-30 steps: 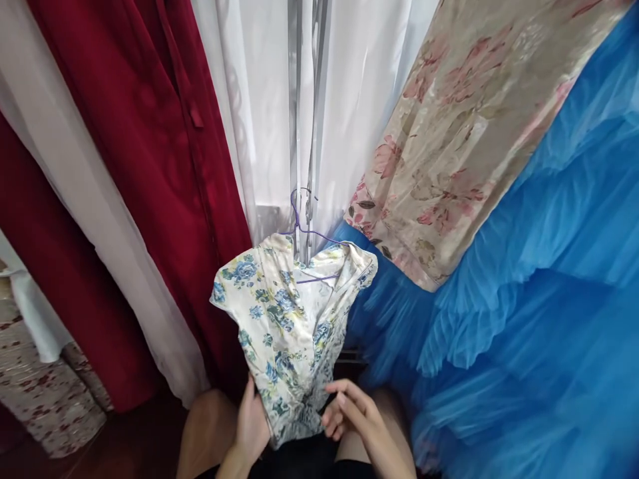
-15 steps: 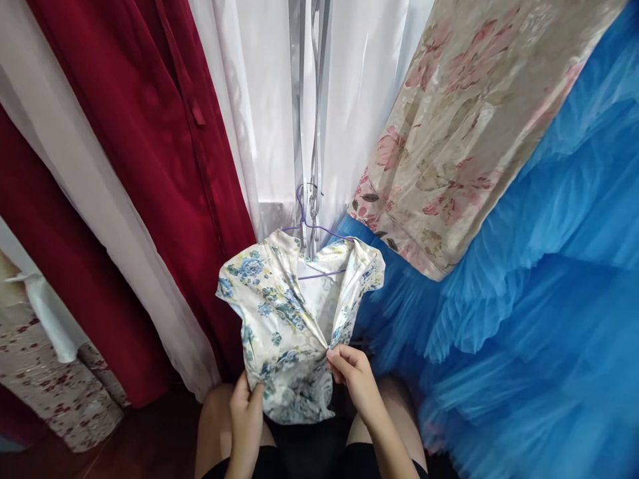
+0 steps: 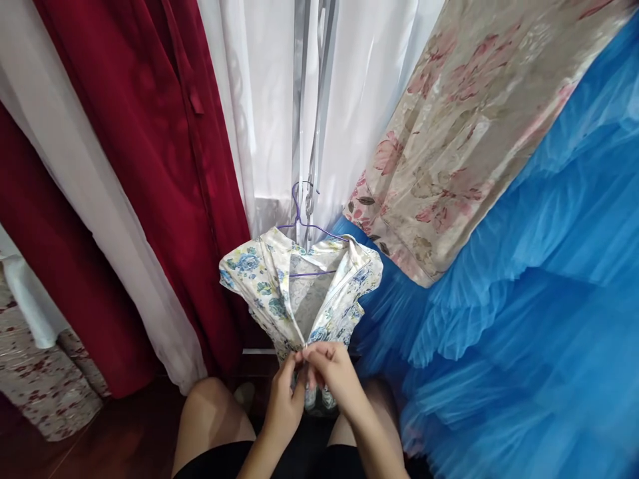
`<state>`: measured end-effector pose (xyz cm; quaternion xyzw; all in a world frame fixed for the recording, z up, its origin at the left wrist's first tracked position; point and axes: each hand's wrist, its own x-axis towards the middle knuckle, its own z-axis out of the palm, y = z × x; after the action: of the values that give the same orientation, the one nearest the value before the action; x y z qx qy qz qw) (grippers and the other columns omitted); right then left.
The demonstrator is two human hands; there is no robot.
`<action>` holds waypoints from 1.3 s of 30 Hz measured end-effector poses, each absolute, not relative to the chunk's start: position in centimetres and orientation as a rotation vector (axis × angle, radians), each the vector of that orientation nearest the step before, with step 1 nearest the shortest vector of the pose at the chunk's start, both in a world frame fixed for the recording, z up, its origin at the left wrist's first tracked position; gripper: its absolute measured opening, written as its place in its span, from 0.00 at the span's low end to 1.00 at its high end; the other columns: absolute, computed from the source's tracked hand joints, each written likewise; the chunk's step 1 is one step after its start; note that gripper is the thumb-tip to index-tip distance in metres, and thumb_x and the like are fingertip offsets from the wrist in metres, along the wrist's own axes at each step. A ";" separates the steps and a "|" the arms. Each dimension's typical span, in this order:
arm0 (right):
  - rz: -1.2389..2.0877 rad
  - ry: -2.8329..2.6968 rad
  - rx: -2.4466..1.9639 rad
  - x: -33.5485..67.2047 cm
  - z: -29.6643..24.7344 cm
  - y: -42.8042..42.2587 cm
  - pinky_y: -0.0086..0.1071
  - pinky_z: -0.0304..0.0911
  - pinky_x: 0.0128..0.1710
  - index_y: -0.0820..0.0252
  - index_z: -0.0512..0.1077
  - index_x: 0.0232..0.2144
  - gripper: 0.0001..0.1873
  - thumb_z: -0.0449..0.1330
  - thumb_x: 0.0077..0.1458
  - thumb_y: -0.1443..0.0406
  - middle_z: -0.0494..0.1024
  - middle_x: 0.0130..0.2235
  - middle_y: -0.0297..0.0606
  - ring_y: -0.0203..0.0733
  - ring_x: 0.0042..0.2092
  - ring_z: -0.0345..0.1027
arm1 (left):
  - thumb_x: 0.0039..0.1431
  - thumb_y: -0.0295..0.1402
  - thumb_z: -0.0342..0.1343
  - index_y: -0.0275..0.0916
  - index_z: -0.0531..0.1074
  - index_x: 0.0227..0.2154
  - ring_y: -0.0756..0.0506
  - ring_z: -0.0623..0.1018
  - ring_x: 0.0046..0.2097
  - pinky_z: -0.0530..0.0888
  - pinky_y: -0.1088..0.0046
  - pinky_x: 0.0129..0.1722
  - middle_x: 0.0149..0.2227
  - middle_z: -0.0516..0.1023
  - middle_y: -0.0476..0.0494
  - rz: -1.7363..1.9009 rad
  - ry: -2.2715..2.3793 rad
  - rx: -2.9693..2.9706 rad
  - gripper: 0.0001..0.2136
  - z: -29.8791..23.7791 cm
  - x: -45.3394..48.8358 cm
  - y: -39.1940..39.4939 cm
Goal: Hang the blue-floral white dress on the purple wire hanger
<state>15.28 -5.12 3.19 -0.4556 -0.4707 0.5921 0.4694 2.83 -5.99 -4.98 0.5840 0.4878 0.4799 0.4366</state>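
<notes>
A white blouse with blue flowers (image 3: 269,293) is on a thin purple hanger (image 3: 298,216), its neckline falling in a deep V. At the bottom of that V my right hand (image 3: 332,369) pinches the front edge. My left hand (image 3: 289,392) is closed on the blouse front just beside it, the fingertips of both hands almost touching. The lower part of the blouse hangs behind and below my hands, largely hidden by them. What fastening, if any, lies between the fingers is too small to make out.
Dark red cloth (image 3: 134,133) and white cloth (image 3: 264,100) hang ahead and to the left. Grey ribbons (image 3: 302,120) dangle above the hanger. At right hang a beige garment with pink flowers (image 3: 439,166) and blue ruffled tulle (image 3: 549,332). My knees (image 3: 214,412) are below.
My left hand has moved from the blouse's lower left side to the front, beside my right hand. The front edges are drawn together and the lower blouse is gathered narrower.
</notes>
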 end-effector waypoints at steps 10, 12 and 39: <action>1.278 -1.047 -0.826 14.9 17.8 8.5 0.27 0.37 0.17 0.64 0.76 0.20 0.11 0.61 0.42 0.61 0.66 0.13 0.29 0.28 0.16 0.47 | 0.68 0.40 0.48 0.44 0.67 0.31 0.41 0.76 0.38 0.70 0.66 0.41 0.33 0.74 0.43 1.056 1.189 1.806 0.11 -5.5 0.4 -5.5; 1.215 -1.099 -0.847 14.2 17.1 7.6 0.27 0.41 0.17 0.64 0.77 0.23 0.12 0.61 0.45 0.59 0.69 0.14 0.31 0.30 0.16 0.52 | 0.68 0.41 0.48 0.43 0.69 0.35 0.41 0.76 0.40 0.71 0.65 0.43 0.35 0.75 0.43 1.044 1.156 1.800 0.10 -5.5 0.1 -4.8; 1.304 -1.185 -0.922 12.5 5.2 1.2 0.28 0.45 0.20 0.61 0.74 0.18 0.14 0.59 0.50 0.61 0.68 0.15 0.31 0.32 0.18 0.53 | 0.64 0.39 0.57 0.39 0.67 0.28 0.50 0.75 0.32 0.72 0.76 0.36 0.29 0.74 0.50 2.137 0.824 0.415 0.12 9.6 -12.0 12.7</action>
<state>12.47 1.19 5.17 -0.3889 -0.4995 0.5496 0.5451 -12.01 12.68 9.65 0.1637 0.3250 0.8432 0.3958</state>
